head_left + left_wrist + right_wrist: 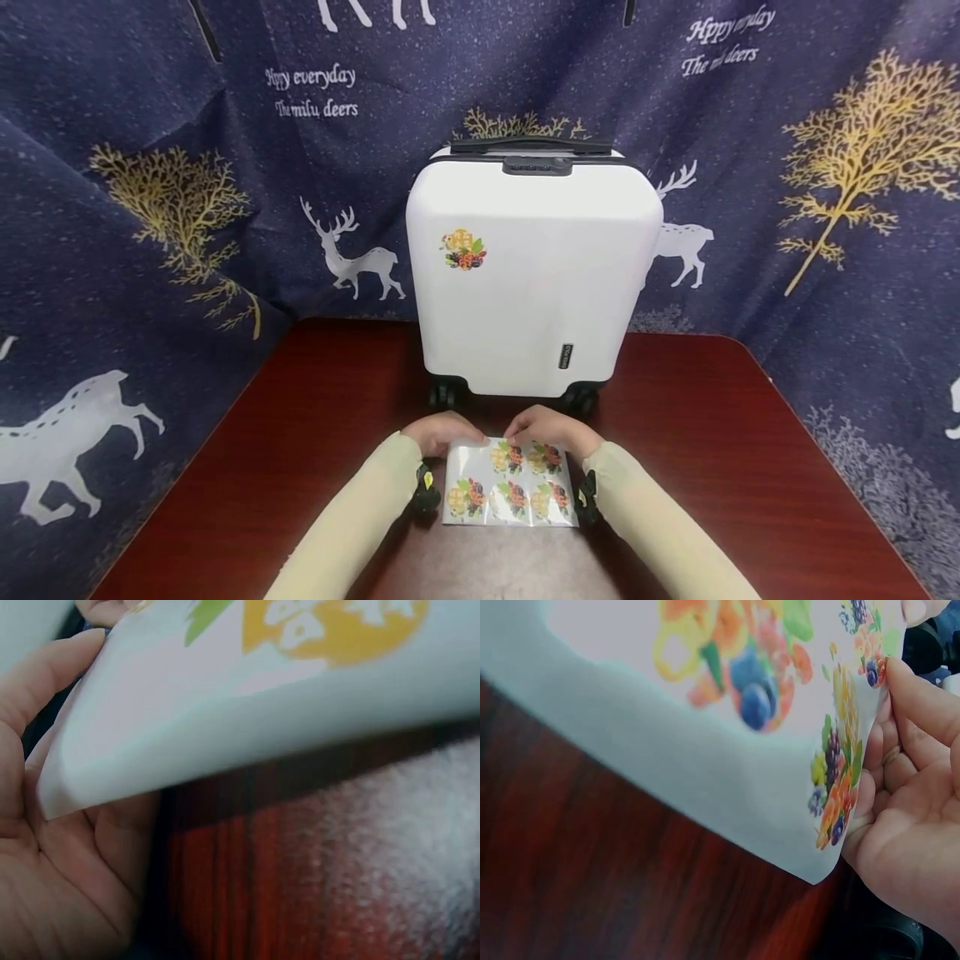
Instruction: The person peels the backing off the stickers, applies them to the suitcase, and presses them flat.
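Both hands hold a white sticker sheet (470,468) printed with fruit designs, low over the table in the head view. Several fruit stickers (512,497) show on it, while its far left spot is blank. My left hand (444,433) pinches the sheet's far edge, thumb on top; the left wrist view shows fingers behind the corner. Beside it, my right hand (553,427) pinches the same edge, thumb on the printed face and fingers curled behind in the right wrist view. Just beyond the hands stands a white suitcase (532,283), with one fruit sticker (464,250) on its upper left front.
The suitcase stands upright on black wheels (444,393) on a dark red wooden table (697,450). Its black handle (531,146) is on top, near a lock. A blue cloth (337,183) with deer and trees hangs behind and at both sides.
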Available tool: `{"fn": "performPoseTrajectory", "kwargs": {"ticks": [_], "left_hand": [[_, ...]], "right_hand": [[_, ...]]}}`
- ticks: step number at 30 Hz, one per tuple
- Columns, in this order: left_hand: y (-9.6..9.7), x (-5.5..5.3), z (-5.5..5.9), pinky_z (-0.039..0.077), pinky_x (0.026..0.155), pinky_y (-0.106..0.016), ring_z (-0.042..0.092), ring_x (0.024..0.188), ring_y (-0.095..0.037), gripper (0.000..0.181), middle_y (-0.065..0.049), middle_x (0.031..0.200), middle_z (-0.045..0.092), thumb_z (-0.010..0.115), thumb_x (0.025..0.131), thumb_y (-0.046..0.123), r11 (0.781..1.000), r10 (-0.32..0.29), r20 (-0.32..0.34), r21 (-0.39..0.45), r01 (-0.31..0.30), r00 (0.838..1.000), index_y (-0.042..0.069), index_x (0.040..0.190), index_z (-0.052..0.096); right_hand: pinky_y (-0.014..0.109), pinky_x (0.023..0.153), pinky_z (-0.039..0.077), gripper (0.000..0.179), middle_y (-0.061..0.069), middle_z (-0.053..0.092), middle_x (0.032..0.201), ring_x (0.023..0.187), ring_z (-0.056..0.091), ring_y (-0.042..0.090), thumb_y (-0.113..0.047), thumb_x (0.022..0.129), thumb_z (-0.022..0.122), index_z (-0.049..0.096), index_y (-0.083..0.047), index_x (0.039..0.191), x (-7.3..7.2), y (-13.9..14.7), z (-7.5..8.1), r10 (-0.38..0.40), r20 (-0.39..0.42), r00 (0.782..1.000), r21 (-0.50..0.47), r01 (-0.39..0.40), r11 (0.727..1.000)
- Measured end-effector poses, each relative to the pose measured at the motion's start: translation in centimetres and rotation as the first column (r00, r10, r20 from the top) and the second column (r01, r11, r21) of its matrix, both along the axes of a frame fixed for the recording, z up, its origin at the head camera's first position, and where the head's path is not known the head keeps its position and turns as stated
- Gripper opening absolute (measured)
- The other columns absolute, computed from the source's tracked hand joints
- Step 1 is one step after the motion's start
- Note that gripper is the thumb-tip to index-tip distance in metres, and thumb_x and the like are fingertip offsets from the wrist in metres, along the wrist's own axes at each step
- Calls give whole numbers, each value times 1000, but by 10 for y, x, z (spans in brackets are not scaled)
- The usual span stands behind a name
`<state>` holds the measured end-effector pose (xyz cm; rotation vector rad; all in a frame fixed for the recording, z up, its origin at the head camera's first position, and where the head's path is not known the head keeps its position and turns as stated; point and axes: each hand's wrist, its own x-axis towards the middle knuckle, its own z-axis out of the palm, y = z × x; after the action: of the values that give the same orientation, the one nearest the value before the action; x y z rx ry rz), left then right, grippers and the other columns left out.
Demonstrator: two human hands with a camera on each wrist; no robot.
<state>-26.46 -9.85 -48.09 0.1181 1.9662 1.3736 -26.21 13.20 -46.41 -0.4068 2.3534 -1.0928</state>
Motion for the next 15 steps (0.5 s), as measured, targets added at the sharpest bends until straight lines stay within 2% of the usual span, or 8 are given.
{"fn": "performPoseTrajectory", "kwargs": {"ticks": [4,8,12,15], "left_hand": [[1,4,0,62,74,-30,72,78,-14,31,-8,91,78,73,88,20,999,6,-21,-31,-7,1000,-4,108,76],[1,5,1,62,74,-29,71,79,-14,31,-8,91,78,71,89,21,999,-17,-28,-44,16,999,-4,108,76],[0,4,3,61,73,-28,71,77,-14,32,-8,90,77,68,91,20,998,-43,-13,-44,43,999,-6,108,75],[-2,2,5,61,74,-28,70,77,-13,31,-7,89,76,67,91,16,998,-46,8,-37,47,999,-8,109,74]], "right_hand": [[24,77,54,19,9,77,100,82,64,10,-13,95,70,77,-1,107,2,1,-1,27,-13,1000,-2,-27,1000],[26,82,54,25,11,76,109,89,65,11,-17,94,70,75,-3,114,3,5,2,95,-32,995,-9,-96,995],[27,83,56,26,10,76,111,95,67,9,-23,96,70,74,-5,114,6,8,6,189,-108,976,-43,-195,980],[27,83,58,23,10,77,109,98,70,10,-23,96,71,72,-5,111,9,6,7,209,-178,961,-75,-225,971]]}}
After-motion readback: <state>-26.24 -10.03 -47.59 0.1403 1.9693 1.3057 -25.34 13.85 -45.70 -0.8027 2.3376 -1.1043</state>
